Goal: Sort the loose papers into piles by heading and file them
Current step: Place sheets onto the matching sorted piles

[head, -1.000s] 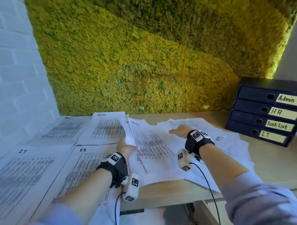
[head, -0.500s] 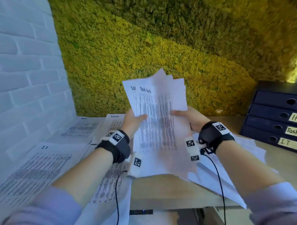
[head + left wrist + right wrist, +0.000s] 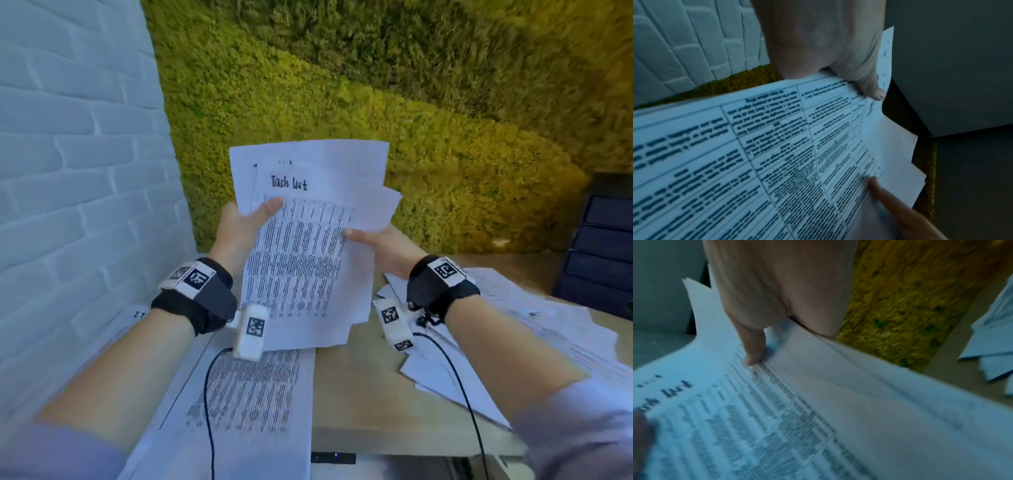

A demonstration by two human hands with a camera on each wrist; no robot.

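Observation:
I hold a bundle of printed sheets upright above the desk; the front sheet is headed "Task List". My left hand grips its left edge, thumb across the front, as the left wrist view shows too. My right hand pinches the right edge, its thumb on the front sheet. The sheets are fanned and uneven at the top. A sorted sheet lies on the desk below my left wrist. Loose papers lie heaped on the right.
A white brick wall closes the left side and a moss wall the back. Dark file drawers stand at the far right. A sheet headed "IT" lies at the left. Bare wooden desk shows in the middle.
Both hands lifted the bundle off the desk heap and raised it upright in front of me. The head view has swung left, so the drawers sit at the edge.

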